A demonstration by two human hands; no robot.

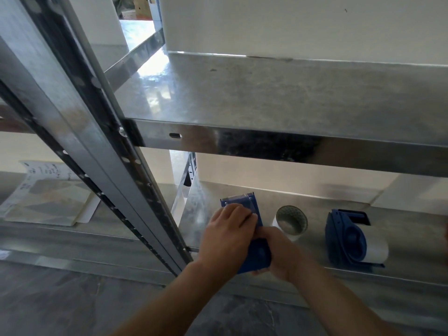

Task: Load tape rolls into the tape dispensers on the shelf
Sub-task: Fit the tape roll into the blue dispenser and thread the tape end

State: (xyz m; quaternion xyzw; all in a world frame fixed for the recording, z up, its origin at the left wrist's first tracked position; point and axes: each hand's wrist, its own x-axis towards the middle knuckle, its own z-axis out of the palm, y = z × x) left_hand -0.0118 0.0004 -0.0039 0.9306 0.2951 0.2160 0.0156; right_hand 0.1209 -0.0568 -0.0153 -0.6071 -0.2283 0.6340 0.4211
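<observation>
Two galvanised levels of a metal rack fill the view: the upper shelf (266, 98), seen from above, and the lower shelf (412, 238) beneath it, where all task items lie. A perforated upright post (97, 141) crosses the left half diagonally in front of both levels. A white box (291, 25) stands at the rear of the upper shelf. To the left of the post, in the neighbouring bay, a sheaf of printed sheets (48, 202) lies flat. On the right part of the lower shelf a blue loaded dispenser (349, 241) rests on its side with a white tape roll (375, 251) seated in it, well apart from both hands. At the front left of the lower shelf, just beside the post, the left hand (225, 236) and the right hand (281, 255) are both clamped on a second blue unit, the held dispenser (244, 207): the left fingers curl over its upper body below the cutter end, the right hand wraps its lower end; whether it touches the shelf cannot be told. Between the two dispensers a loose tape roll (291, 221) sits on the shelf, its hollow core facing up, just beside the held dispenser and near the right hand, touched by neither hand
</observation>
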